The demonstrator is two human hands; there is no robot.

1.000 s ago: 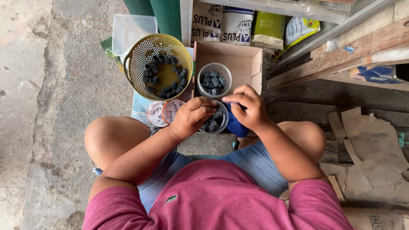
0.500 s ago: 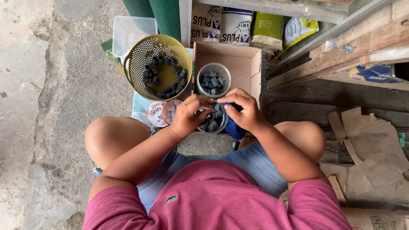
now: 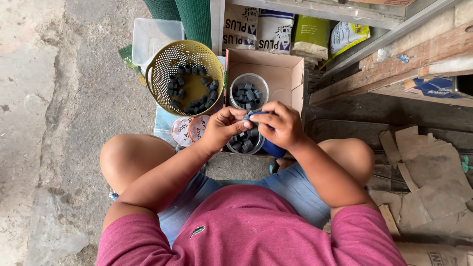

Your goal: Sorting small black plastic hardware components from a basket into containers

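Crouched on the concrete, a person pinches a small blue piece (image 3: 257, 116) between left hand (image 3: 222, 129) and right hand (image 3: 280, 125), both curled shut, over a clear cup (image 3: 245, 143) of dark caps; a fumble could drop it among them.

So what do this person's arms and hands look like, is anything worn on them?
Both arms are bare from the short sleeves of a pink-red T-shirt down. The left hand and right hand wear no gloves, and no rings, watch or bracelet show. The shirt has a small green emblem on the chest. Blue denim shorts show below.
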